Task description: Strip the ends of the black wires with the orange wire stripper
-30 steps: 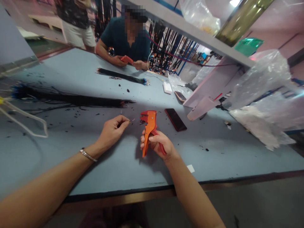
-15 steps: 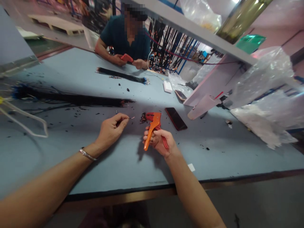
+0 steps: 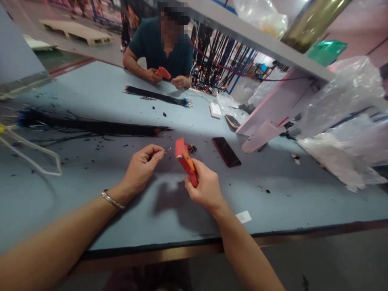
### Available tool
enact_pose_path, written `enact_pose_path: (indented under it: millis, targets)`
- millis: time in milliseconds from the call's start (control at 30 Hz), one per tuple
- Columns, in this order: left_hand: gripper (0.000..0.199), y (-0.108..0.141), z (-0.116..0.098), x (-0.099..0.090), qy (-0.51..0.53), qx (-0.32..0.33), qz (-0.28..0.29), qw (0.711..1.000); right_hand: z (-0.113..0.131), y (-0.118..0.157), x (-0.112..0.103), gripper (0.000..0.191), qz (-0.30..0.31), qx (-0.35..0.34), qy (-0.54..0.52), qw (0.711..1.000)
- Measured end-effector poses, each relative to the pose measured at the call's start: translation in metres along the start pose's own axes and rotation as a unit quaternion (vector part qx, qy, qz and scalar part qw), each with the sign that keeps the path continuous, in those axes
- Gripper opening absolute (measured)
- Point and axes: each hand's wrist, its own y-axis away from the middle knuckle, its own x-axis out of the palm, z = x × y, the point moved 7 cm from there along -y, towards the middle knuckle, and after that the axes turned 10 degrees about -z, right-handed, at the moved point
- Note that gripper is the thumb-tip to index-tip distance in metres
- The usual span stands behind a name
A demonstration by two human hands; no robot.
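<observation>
Between thumb and forefinger, my left hand [image 3: 144,166] pinches a thin short wire [image 3: 168,149], its pale tip pointing right. My right hand [image 3: 206,182] is wrapped round the handles of a red and orange wire stripper [image 3: 184,157], whose red head is raised and turned toward me. A small gap separates the tool from the wire. Behind the tool lies a little heap of wire scraps [image 3: 192,149], partly covered by it. A long bundle of black wires [image 3: 103,127] stretches across the table, left of and beyond my left hand.
A phone [image 3: 226,152] lies right of the tool. Across the table [image 3: 121,230] a person [image 3: 160,44] holds a red tool [image 3: 163,72] behind a second wire bundle [image 3: 156,96]. A shelf post [image 3: 266,105] and plastic bags [image 3: 342,97] stand at right. A white wire frame [image 3: 36,155] is at left.
My right hand has rolled over, so the wire stripper's red head now faces me instead of lying side-on, and it sits slightly left. My left hand has hardly moved.
</observation>
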Motion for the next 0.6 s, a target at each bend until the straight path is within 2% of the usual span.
enact_pose_path:
  millis: [67,167,467,600]
  targets:
    - [0.028,0.002,0.002,0.003,0.05,-0.044,0.008,0.998,0.008,0.003,0.004,0.046,-0.008,-0.08,0.079,0.994]
    - [0.034,0.006,0.004,0.009,0.102,-0.097,0.024,0.99,0.014,0.007,0.011,0.045,0.002,-0.134,0.133,0.982]
    - [0.03,0.009,0.012,0.016,0.177,-0.142,0.057,0.972,0.016,0.008,0.01,0.043,-0.028,-0.165,0.142,0.976]
    - [0.026,0.012,0.006,0.02,0.161,-0.121,0.089,0.975,0.016,0.008,0.009,0.043,-0.035,-0.165,0.143,0.975]
